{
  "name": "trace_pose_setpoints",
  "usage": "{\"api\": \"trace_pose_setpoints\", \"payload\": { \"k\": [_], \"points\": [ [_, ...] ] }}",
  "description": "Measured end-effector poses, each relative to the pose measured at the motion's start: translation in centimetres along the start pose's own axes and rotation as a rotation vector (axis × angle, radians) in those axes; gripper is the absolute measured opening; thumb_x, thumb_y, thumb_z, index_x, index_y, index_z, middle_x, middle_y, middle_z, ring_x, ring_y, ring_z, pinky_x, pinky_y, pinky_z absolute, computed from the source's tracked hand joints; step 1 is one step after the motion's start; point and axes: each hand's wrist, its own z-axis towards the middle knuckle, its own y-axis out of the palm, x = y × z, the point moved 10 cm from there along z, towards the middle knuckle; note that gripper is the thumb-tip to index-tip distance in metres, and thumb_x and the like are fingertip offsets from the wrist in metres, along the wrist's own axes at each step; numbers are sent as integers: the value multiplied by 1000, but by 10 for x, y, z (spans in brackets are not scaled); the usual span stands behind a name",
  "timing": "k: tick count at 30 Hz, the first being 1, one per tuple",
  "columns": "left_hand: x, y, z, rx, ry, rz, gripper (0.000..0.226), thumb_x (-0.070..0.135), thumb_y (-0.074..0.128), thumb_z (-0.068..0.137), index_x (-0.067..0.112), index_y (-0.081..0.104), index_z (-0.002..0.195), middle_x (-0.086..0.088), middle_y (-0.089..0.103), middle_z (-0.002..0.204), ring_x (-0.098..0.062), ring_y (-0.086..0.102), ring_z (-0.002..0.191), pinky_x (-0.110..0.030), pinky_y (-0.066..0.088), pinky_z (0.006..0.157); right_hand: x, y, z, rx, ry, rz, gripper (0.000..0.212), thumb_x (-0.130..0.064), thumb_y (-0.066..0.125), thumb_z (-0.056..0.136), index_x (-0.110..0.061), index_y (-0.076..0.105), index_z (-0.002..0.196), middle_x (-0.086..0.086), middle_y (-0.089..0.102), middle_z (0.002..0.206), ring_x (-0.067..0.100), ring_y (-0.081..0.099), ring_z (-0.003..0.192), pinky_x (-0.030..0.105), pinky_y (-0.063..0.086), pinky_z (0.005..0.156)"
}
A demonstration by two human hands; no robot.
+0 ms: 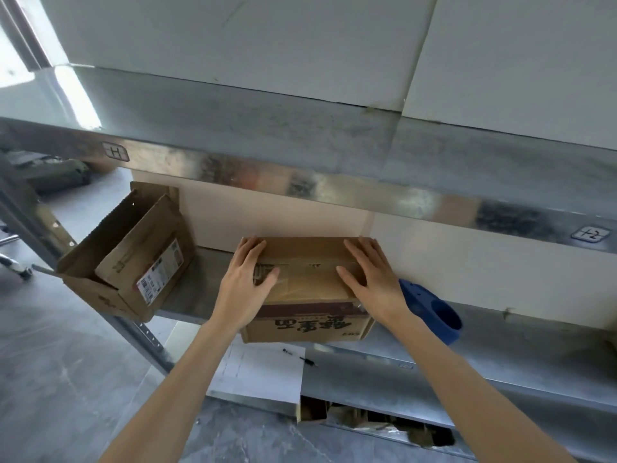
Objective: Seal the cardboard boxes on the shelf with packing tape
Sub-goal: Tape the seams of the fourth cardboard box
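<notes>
Here, the head view looks forward and down at a metal shelf (500, 349) set against a pale wall. A closed cardboard box (309, 289) stands at the front edge of this shelf, in the middle of the picture. Its top flaps are folded shut and meet in a seam that runs from left to right. Glossy clear tape shows on the near flap. The front face of the box has a dark red band and red printed characters that read upside down from here.

The left hand (247, 279) lies flat on the left end of the box top, with its thumb reaching across the seam. The right hand (370, 279) lies flat on the right end. Neither grip is closed: the fingers of both hands are straight and a little spread, pressing down on the flaps and holding nothing. Both bare forearms reach up from the bottom of the picture.

A blue tape dispenser (430, 310) lies on the shelf just to the right of the box, partly hidden behind the right wrist. At the left end of the same shelf, well apart from the closed box, a second box (123, 262) stands open, tilted, with a smaller labelled carton inside it.

Below, a white sheet of paper (260, 372) and a black pen (300, 358) lie on a lower metal surface. An upper shelf (300, 182) of shiny metal crosses the picture above the boxes. A grey floor (66, 362) shows at the lower left.
</notes>
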Motion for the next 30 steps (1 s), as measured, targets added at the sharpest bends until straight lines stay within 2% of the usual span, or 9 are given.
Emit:
{"api": "trace_pose_setpoints", "payload": {
  "k": [3,7,12,14,17,21,24,27,30],
  "points": [
    [-4,0,1,11,-14,46,56,38,63,94,20,47,145,5,38,155,-15,32,144,-35,33,113,0,0,3,-4,9,-60,55,-56,42,97,-38,34,148,-13,14,161,8,1,148,25,10,114],
    [-3,1,2,5,-6,68,57,40,61,94,21,47,145,5,38,155,-16,29,145,-41,36,114,2,-2,4,5,6,-54,55,-57,45,95,-38,38,146,-10,19,158,11,7,146,32,17,120],
    [7,2,-2,-3,122,133,66,63,45,90,27,48,145,12,34,158,-12,14,152,-41,27,118,-4,1,-2,-37,-62,112,60,-65,42,88,-58,23,144,-22,10,160,5,-6,148,31,7,119],
    [6,5,-2,-36,116,112,69,68,39,87,31,51,144,16,37,155,-8,15,151,-42,31,116,-4,3,-2,-83,-57,115,53,-67,38,86,-62,26,138,-25,9,158,5,-12,148,34,5,119],
    [3,6,0,-49,101,75,69,71,39,84,34,54,141,20,40,151,-3,18,148,-34,30,114,-4,5,-1,-114,-46,96,46,-69,36,84,-65,31,129,-27,12,156,6,-14,148,36,4,118],
    [2,3,0,-28,82,-10,65,69,47,81,35,59,135,23,45,146,1,21,146,-21,20,113,-3,1,-1,-57,-48,129,50,-68,42,83,-66,28,131,-32,18,150,2,-8,147,32,8,116],
    [0,3,1,-25,57,-108,60,64,57,79,34,63,129,24,48,141,3,23,144,-10,13,110,0,0,1,-40,-40,199,48,-66,48,81,-63,37,128,-39,19,145,0,-5,147,29,6,115],
    [-6,6,4,-23,29,-160,48,52,70,82,32,66,126,21,53,138,2,28,142,-13,19,109,3,5,4,-79,-25,187,47,-67,47,80,-61,43,126,-38,17,147,-1,-8,146,31,4,116],
    [-7,6,4,-31,20,-166,42,42,72,84,33,65,125,21,52,138,2,29,142,-15,20,108,1,6,4,-109,-39,158,49,-67,45,82,-61,40,130,-35,15,150,-1,-11,146,31,2,115]
  ]
}}
